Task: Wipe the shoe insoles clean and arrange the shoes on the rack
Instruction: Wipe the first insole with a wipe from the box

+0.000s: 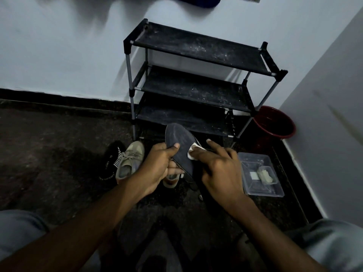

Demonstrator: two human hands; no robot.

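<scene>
My left hand [159,165] grips a dark grey insole [179,143] from the side, thumb on top, holding it tilted up in front of the rack. My right hand [218,165] presses a small white wipe [193,153] against the insole's right edge with its fingers. A beige sneaker [128,160] lies on the floor left of my hands, and a second beige shoe [170,178] shows partly under my left hand. The black shoe rack [196,85] stands against the wall with three dusty shelves that hold nothing.
A black sock-like shoe [111,161] lies beside the beige sneaker. A clear plastic box [259,173] with small items sits on the floor at the right. A red bucket [275,124] stands in the corner by the rack. My knees frame the bottom corners.
</scene>
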